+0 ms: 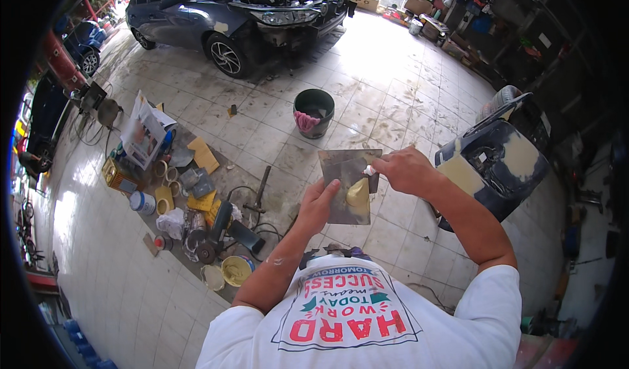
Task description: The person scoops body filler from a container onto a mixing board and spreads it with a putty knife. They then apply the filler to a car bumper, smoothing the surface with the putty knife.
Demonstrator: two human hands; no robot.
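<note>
White T-shirt [367,330] with a coloured print is seen nearest to the camera. By the left hand [319,205], a flat dark plate [339,202] is gripped at its left edge, with the thumb laid on top. This plate is held in the air above the tiled floor [265,117], and some yellowish paste [358,195] is carried on its right half. By the right hand [405,170], whose fingers are closed, a small white-tipped object [369,170] is held at the upper right of the plate; its kind cannot be told. Farther ahead, a dark bucket [320,130] is placed.
</note>
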